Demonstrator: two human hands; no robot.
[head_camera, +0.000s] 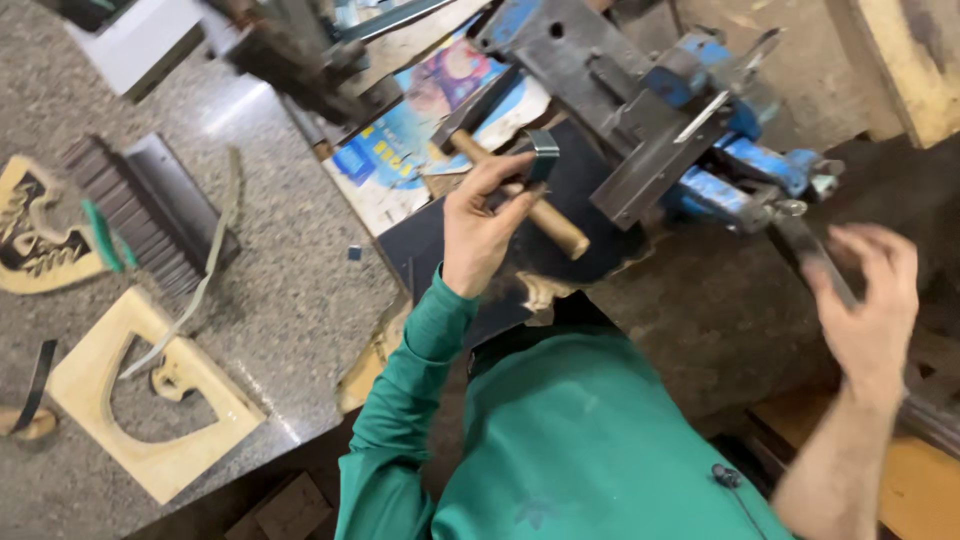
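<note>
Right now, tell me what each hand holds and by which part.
Left hand pinches a bent dark metal strip by its lower end. Right hand is blurred by the vise's handle; its grip cannot be told.

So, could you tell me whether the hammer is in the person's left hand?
No, the left hand holds a bent metal strip; the hammer lies beneath it.

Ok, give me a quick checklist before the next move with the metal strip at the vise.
1. Left hand grips the bent metal strip: ok.
2. Strip seated in the vise: not ok, it is held short of the vise.
3. Right hand on the vise handle: cannot tell, blurred; it is at the bar.
4. Hammer within reach: ok, it lies under the left hand.
5. Left fingers away from the vise: ok.
</note>
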